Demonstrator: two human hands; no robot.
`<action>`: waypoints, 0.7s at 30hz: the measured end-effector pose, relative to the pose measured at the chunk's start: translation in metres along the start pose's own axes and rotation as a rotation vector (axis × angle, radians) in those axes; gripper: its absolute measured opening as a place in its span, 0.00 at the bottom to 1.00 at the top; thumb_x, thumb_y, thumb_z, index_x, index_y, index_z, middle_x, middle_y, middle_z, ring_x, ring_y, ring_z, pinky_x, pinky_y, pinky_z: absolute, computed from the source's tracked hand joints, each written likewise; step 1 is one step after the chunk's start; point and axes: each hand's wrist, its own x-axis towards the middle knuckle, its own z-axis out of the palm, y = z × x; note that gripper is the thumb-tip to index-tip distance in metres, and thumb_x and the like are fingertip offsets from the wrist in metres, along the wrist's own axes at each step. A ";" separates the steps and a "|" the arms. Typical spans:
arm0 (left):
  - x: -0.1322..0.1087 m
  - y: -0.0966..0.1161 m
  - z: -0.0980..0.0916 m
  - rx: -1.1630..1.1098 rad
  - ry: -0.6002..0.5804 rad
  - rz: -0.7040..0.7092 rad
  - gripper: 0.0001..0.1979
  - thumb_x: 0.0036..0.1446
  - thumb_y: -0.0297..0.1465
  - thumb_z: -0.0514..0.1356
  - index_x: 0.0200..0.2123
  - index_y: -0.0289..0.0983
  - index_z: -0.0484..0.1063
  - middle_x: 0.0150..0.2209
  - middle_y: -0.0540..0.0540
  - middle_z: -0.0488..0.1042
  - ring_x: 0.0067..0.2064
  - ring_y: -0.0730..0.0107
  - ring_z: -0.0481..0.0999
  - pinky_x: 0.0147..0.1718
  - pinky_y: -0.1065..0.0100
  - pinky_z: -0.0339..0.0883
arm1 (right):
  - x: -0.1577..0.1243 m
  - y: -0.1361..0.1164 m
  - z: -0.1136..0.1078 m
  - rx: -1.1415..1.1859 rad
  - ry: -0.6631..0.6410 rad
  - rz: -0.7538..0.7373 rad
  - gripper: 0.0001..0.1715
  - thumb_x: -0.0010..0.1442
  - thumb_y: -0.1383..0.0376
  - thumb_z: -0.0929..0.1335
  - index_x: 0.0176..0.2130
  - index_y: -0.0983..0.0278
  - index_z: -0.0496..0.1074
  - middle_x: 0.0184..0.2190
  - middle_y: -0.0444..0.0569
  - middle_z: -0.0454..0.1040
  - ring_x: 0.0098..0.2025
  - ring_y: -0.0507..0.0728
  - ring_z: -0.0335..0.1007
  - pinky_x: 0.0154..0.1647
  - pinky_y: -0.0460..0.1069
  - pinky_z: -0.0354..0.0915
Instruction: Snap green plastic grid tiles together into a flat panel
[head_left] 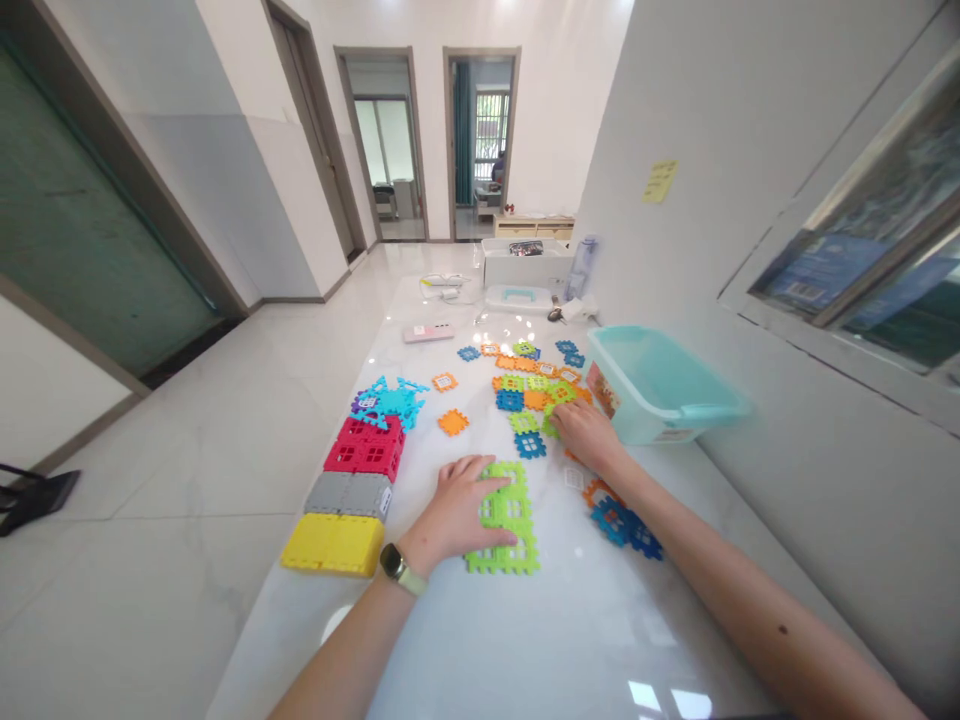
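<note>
My left hand, with a watch on its wrist, lies spread across a light green panel of interlocking building tiles with window openings. Thumb and fingers are apart on top of it. Farther right, my right hand reaches into the loose pieces, its fingers bent down at a green tile. The fingertips partly cover that tile. Close by lie a blue tile, an orange tile and another green tile.
Left of the panel are yellow, grey, red and light blue pieces. A turquoise bin stands by the right wall. Dark blue tiles lie beside my right forearm. A pink case and white box sit farther back.
</note>
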 end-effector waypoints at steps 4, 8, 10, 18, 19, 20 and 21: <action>-0.004 -0.001 -0.003 -0.005 0.005 -0.001 0.39 0.38 0.50 0.73 0.54 0.48 0.70 0.61 0.43 0.62 0.62 0.47 0.59 0.59 0.49 0.53 | -0.029 -0.022 -0.013 0.043 0.157 -0.100 0.16 0.69 0.65 0.58 0.36 0.63 0.71 0.37 0.57 0.76 0.47 0.65 0.67 0.50 0.60 0.65; -0.006 0.003 -0.006 0.010 0.003 -0.009 0.36 0.39 0.47 0.73 0.52 0.46 0.71 0.59 0.43 0.64 0.61 0.48 0.60 0.57 0.50 0.55 | -0.067 -0.058 -0.015 0.247 -0.009 -0.322 0.11 0.69 0.65 0.61 0.38 0.63 0.70 0.45 0.57 0.75 0.50 0.62 0.69 0.51 0.58 0.67; -0.005 0.005 -0.007 0.006 -0.004 -0.003 0.35 0.39 0.46 0.74 0.51 0.44 0.70 0.59 0.42 0.63 0.61 0.49 0.60 0.57 0.51 0.56 | -0.077 -0.068 -0.012 0.314 -0.119 -0.363 0.07 0.67 0.65 0.63 0.38 0.63 0.70 0.51 0.59 0.72 0.53 0.63 0.68 0.54 0.59 0.67; -0.002 0.002 -0.008 -0.024 -0.062 0.072 0.38 0.42 0.43 0.73 0.56 0.45 0.66 0.60 0.43 0.62 0.62 0.51 0.59 0.59 0.53 0.54 | -0.074 -0.062 -0.011 0.535 -0.194 -0.335 0.09 0.64 0.68 0.66 0.44 0.63 0.73 0.54 0.58 0.72 0.57 0.61 0.68 0.56 0.58 0.66; -0.002 0.002 -0.008 -0.021 -0.073 0.077 0.39 0.42 0.43 0.73 0.57 0.46 0.66 0.61 0.44 0.62 0.62 0.51 0.58 0.60 0.53 0.53 | -0.073 -0.061 -0.012 0.539 -0.194 -0.339 0.09 0.64 0.68 0.66 0.44 0.63 0.74 0.54 0.58 0.72 0.57 0.62 0.68 0.56 0.58 0.66; -0.002 0.001 -0.009 -0.019 -0.082 0.078 0.39 0.42 0.43 0.73 0.58 0.47 0.66 0.61 0.44 0.61 0.62 0.50 0.58 0.60 0.53 0.53 | -0.073 -0.060 -0.013 0.541 -0.192 -0.340 0.09 0.64 0.68 0.66 0.43 0.63 0.74 0.54 0.58 0.73 0.57 0.62 0.68 0.55 0.59 0.66; -0.002 0.001 -0.009 -0.016 -0.090 0.076 0.39 0.43 0.43 0.73 0.58 0.48 0.66 0.61 0.44 0.61 0.62 0.50 0.57 0.60 0.52 0.52 | -0.073 -0.060 -0.013 0.540 -0.188 -0.339 0.08 0.63 0.68 0.66 0.42 0.63 0.74 0.53 0.58 0.73 0.56 0.62 0.68 0.55 0.59 0.66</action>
